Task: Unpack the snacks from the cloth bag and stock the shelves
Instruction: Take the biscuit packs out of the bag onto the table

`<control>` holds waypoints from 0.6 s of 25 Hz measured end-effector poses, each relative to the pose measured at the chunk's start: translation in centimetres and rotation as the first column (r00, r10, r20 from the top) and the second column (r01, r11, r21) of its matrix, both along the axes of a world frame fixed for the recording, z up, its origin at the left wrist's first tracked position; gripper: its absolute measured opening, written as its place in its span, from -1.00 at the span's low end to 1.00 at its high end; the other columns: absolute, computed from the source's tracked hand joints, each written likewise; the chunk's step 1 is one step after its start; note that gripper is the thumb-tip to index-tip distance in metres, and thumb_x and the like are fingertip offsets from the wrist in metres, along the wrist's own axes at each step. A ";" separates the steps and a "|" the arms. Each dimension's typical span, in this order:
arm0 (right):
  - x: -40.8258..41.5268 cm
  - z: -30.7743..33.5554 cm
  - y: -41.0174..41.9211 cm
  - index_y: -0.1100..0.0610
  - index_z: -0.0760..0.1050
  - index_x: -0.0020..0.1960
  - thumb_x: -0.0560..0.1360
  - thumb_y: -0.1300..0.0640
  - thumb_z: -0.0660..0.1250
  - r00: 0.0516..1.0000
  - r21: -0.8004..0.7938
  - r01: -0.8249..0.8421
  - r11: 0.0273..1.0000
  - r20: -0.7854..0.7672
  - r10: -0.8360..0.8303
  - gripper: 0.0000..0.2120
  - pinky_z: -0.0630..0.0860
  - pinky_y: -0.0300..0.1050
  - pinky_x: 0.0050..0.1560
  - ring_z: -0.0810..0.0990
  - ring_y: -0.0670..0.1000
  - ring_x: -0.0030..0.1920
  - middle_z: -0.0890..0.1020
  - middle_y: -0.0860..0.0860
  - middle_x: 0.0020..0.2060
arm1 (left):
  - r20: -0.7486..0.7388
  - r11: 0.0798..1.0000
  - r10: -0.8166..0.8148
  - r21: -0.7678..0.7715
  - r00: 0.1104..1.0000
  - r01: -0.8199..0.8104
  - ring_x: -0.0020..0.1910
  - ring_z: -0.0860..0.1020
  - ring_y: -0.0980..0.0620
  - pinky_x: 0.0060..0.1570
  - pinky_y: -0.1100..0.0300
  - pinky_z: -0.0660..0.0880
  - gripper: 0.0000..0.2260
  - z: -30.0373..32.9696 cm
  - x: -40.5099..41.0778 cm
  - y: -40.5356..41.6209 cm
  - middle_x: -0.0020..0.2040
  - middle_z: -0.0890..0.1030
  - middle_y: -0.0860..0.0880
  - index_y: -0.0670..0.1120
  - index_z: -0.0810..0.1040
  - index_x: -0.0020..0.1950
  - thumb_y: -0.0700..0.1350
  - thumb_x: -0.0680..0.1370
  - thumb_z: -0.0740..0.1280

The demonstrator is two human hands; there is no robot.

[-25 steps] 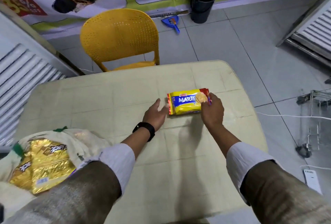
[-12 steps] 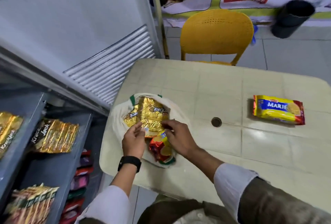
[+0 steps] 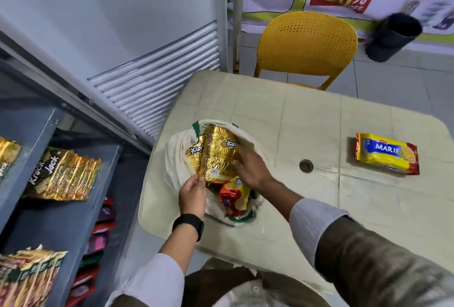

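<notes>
While left hand [image 3: 192,195] pinches gold packet [image 3: 216,159], right hand [image 3: 250,167] rests on it

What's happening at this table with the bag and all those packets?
A person is unpacking snacks from a cloth bag on the table. The left hand pinches the corner of a gold packet lying in the bag's mouth, and the right hand rests on it. A red packet is in the bag too. A Marie pack lies apart on the table. Similar gold packets sit on the shelf.
</notes>
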State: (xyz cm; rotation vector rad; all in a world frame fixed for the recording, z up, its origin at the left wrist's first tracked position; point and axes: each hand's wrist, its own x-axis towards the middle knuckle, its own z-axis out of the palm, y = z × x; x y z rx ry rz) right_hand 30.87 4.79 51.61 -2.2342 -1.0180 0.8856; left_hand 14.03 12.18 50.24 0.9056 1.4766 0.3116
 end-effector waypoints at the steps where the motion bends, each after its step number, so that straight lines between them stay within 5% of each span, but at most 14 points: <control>1: 0.6 0.3 1.2 0.20 0.37 0.50 0.61 0.21 0.27 1.000 0.029 0.005 1.000 -0.005 -0.005 -0.55 0.37 0.05 0.45 0.43 0.21 0.44 0.47 0.20 0.45 | 0.062 0.993 0.069 -0.105 0.996 -0.062 0.31 0.54 -0.14 0.28 0.03 0.50 -0.72 0.0 0.3 0.2 0.31 0.56 -0.18 -0.12 0.53 0.37 -0.16 0.66 0.28; 6: 3.3 1.5 6.0 0.17 0.53 0.38 0.67 0.10 0.27 0.999 0.124 -0.019 0.992 -0.027 0.023 -0.68 0.45 -0.05 0.30 0.56 0.16 0.31 0.63 0.14 0.30 | 0.227 0.819 0.319 -0.555 0.920 -0.147 0.45 0.43 -0.24 0.36 -0.08 0.40 -0.52 0.7 1.5 1.2 0.47 0.44 -0.28 -0.16 0.34 0.54 0.06 0.69 0.18; 11: 2.6 2.1 8.0 0.17 0.60 0.19 0.70 -0.12 0.15 0.995 -0.005 0.056 0.998 -0.088 -0.056 -0.59 0.48 0.03 0.13 0.61 0.23 0.15 0.68 0.19 0.12 | 0.240 0.780 0.327 -0.614 0.914 -0.118 0.46 0.42 -0.26 0.47 -0.15 0.27 -0.44 2.4 1.4 2.4 0.45 0.46 -0.31 -0.22 0.37 0.51 0.15 0.70 0.03; 15: 1.5 4.5 5.7 0.00 0.64 0.26 0.67 -0.23 0.13 0.985 0.119 0.165 0.979 -0.076 -0.156 -0.55 0.53 0.01 0.15 0.64 0.09 0.12 0.72 0.04 0.11 | 0.272 0.822 0.332 -0.553 0.903 -0.135 0.50 0.38 -0.26 0.53 -0.15 0.24 -0.47 5.8 0.7 1.8 0.48 0.44 -0.30 -0.18 0.34 0.54 0.14 0.70 0.07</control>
